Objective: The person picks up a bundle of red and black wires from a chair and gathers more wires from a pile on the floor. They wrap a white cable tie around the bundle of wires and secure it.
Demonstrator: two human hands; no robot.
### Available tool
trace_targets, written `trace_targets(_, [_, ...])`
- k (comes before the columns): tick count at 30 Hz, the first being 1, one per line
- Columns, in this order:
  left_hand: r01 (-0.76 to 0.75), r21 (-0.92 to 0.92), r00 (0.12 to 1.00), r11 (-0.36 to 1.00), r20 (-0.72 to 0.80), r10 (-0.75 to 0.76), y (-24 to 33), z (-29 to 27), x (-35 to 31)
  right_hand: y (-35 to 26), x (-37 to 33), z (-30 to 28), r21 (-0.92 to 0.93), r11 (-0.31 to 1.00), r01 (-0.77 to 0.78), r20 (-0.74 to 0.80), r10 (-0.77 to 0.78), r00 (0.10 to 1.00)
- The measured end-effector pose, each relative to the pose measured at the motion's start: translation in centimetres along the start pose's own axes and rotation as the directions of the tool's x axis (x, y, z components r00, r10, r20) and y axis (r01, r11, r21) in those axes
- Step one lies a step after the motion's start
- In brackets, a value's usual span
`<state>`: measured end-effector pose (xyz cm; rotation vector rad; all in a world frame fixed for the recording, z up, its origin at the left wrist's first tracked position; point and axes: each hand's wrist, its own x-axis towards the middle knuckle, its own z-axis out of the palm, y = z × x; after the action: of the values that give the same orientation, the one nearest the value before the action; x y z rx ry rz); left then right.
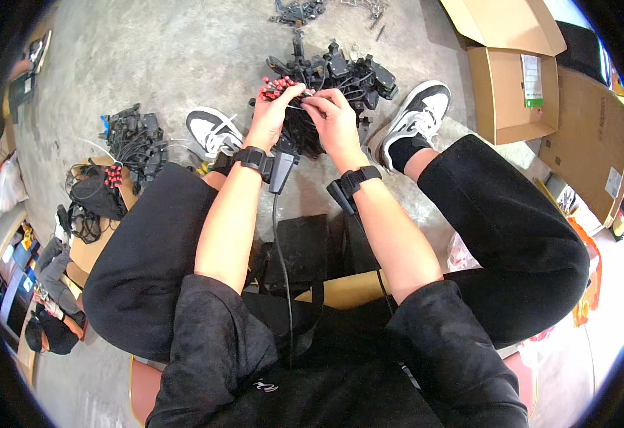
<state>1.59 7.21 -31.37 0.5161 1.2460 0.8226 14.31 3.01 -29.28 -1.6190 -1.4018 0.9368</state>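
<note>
My left hand (pixel 270 120) is closed round a bundle of black cables with red tips (pixel 278 88), which stick out past the thumb. Close beside it, the fingers of my right hand (pixel 335 127) are pinched together at the same bundle. A thin white strip, like a cable tie, shows between the hands; its ends are hard to make out. The cables hang down among a pile of black cabled devices (pixel 340 75) on the floor, just beyond my hands. My palms hide part of the bundle.
At left lie another heap of black cabled devices (pixel 135 139) and a bundle with red ends (pixel 113 175). An open cardboard box (pixel 497 107) stands at far right. Black parts (pixel 299 11) lie at the far edge. My shoes flank the pile. A person (pixel 59 328) is at far left.
</note>
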Motion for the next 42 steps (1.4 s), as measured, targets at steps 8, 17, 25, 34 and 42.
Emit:
trace_targets(8, [0.039,-0.080,0.996,0.996,-0.076,-0.045,0.0,-0.6,0.5,-0.5,0.6,0.5,0.071,0.989,-0.133,0.080,0.127,0.989])
trace_targets(17, [0.127,-0.111,0.987,0.986,-0.083,-0.137,0.7,0.4,0.5,0.0,1.6,-0.2,-0.117,0.988,0.105,0.122,-0.090,0.988])
trace_targets(25, [0.158,-0.092,0.984,0.983,-0.067,-0.164,1.4,0.5,0.4,0.3,4.8,-1.6,-0.077,0.986,0.148,0.421,-0.102,0.901])
trace_targets(34, [0.019,-0.120,0.996,0.993,0.090,-0.009,0.0,-0.6,0.7,0.5,4.1,-1.3,0.408,0.751,-0.518,0.432,0.341,0.835])
trace_targets(42, [-0.059,-0.034,0.998,0.998,-0.004,0.059,-0.4,-0.5,0.3,0.6,4.4,-0.9,0.394,0.780,-0.487,0.338,0.369,0.866])
